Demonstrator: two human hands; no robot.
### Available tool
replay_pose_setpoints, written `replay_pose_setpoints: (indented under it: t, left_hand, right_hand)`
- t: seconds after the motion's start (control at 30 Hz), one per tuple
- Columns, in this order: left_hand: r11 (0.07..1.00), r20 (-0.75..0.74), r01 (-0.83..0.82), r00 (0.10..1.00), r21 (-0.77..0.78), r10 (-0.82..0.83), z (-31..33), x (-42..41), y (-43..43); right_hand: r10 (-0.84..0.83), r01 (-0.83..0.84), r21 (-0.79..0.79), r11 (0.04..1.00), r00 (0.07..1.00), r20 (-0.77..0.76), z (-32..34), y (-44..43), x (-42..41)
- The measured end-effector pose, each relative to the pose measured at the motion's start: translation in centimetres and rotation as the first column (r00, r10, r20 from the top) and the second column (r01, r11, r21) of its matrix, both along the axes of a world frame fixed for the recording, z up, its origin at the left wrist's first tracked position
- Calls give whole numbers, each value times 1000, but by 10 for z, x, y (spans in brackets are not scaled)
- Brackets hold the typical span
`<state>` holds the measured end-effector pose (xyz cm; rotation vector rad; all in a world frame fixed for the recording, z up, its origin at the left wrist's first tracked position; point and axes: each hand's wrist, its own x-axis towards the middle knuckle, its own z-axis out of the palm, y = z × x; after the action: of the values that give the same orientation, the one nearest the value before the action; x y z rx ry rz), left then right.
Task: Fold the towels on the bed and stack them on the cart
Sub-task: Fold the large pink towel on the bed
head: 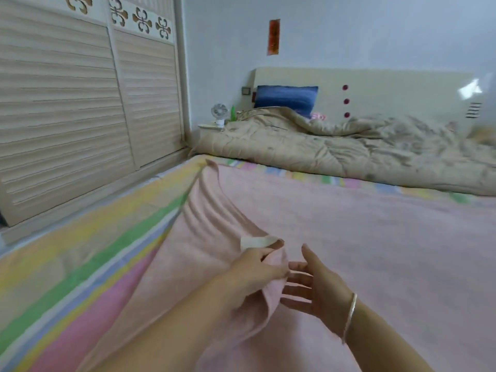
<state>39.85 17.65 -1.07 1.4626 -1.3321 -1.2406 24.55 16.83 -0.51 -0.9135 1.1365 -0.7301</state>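
My left hand (255, 269) grips a lifted corner of the towel (349, 237); my right hand (315, 284), spread wide, hovers just right of it.

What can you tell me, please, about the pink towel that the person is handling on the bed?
The pink towel looks soft and plush, and lies spread mostly flat over the striped sheet. Its left edge is lifted in ridged folds. The left hand grips the raised corner, where a pale label sticks out. The open right hand is just beside that corner; whether it touches is unclear.
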Motion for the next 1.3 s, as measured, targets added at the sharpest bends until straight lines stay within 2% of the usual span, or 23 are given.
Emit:
replay_pose_setpoints:
  t: [0.07,0.2,0.27,0.33,0.4,0.47,0.53,0.63,0.7,0.73,0.8,0.87,0.9,0.93,0.97,1.0,1.03,1.1,1.13,1.2,1.27,1.3]
  left_hand:
    - [986,-122,166,978,-17,-167,3,-49,11]
    - [926,-123,378,919,8,-374,-8,-148,46]
    - [869,-194,495,855,23,-482,-8,-187,67]
    - [806,-328,587,777,72,-537,-5,-215,87]
    - [776,-381,618,753,127,-537,-5,-235,100]
    - [784,-318,602,781,154,-537,-8,-253,108]
    - [842,-212,521,847,143,-488,-10,-261,105]
    - [936,14,349,937,41,-350,-16,-256,89]
    - [959,199,281,943,-36,-269,-23,-246,74]
    - [962,322,265,918,-67,-231,-27,-242,66]
    - [957,567,250,814,-146,-126,-34,-234,56]
    - [900,760,291,647,-324,64,-39,-243,44]
    - [839,799,353,583,-415,150,-41,-247,38]
    - [766,807,432,559,-477,188,-42,-256,32]
    - [709,825,522,544,-475,152,-46,-271,26]
    - [665,853,608,515,-434,85,-47,-282,22]
    - [640,902,686,432,-345,22,-51,-298,16]
    - [643,988,759,152,-99,-27,-45,-327,7]
    - [663,999,749,16,16,-41,-38,-341,5]
    - [710,979,682,-198,177,-54,-18,-363,3]
    - [736,939,630,-342,250,-26,-2,-384,4]
    - [753,929,610,-369,246,-5,4,-394,6]
  right_hand:
    - [-95,95,7,995,995,-40,5,17,-50]
    - [-263,269,6,963,948,-178,6,67,-138]
    - [-357,367,18,930,914,-191,4,93,-178]
    - [-459,473,20,881,864,-207,0,117,-213]
    - [-533,550,20,835,817,-219,-7,135,-236]
    - [-578,593,-27,805,773,-262,-17,150,-251]
    - [-599,604,-97,791,731,-328,-29,154,-256]
    - [-584,559,-198,805,689,-430,-48,150,-256]
    - [-577,526,-260,809,630,-520,-56,147,-256]
    - [-567,507,-278,816,611,-552,-60,145,-258]
    - [-559,478,-304,824,600,-571,-66,139,-259]
    - [-574,465,-342,817,588,-571,-75,130,-267]
    - [-579,438,-381,814,570,-583,-80,126,-268]
    - [-594,419,-421,805,548,-589,-83,124,-271]
    - [-611,404,-458,792,531,-587,-87,123,-277]
    - [-619,386,-485,785,528,-581,-88,122,-280]
    - [-620,366,-504,782,536,-573,-89,121,-287]
    - [-596,322,-510,798,549,-587,-88,120,-304]
    - [-585,305,-509,805,552,-595,-88,121,-314]
    - [-580,288,-518,805,561,-590,-85,122,-331]
    - [-582,291,-517,805,557,-592,-81,126,-353]
    - [-583,292,-517,805,556,-593,-78,128,-367]
